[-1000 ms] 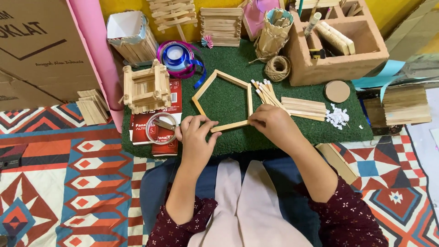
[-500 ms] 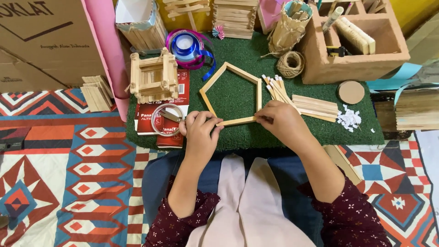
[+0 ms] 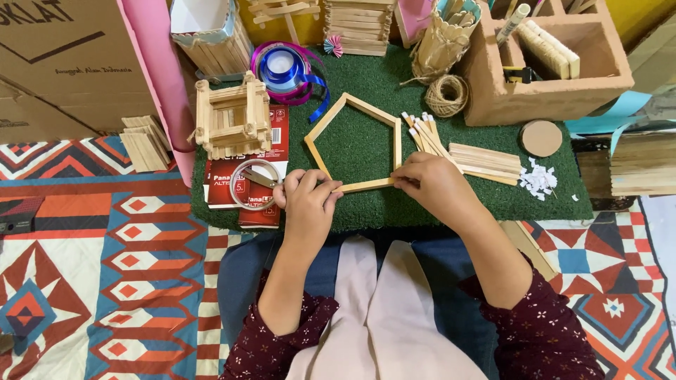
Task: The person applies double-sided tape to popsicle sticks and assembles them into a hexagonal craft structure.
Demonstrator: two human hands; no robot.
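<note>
On green turf mat [image 3: 366,211], both hands pinched the stick pentagon frame [image 3: 355,144]: left hand [image 3: 308,200] at bottom-left corner, right hand [image 3: 431,184] at bottom-right. Behind, clay box [image 3: 556,98] held sticks; wrapped cup [image 3: 438,43] held more.

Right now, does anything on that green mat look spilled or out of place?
Yes: small white paper scraps lie scattered at the mat's right edge, beside the flat stick pile. The stick pentagon both hands hold looks tidy.

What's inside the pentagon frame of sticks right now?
Inside the stick frame only bare green turf mat shows. The left hand and right hand cover its two bottom corners.
</note>
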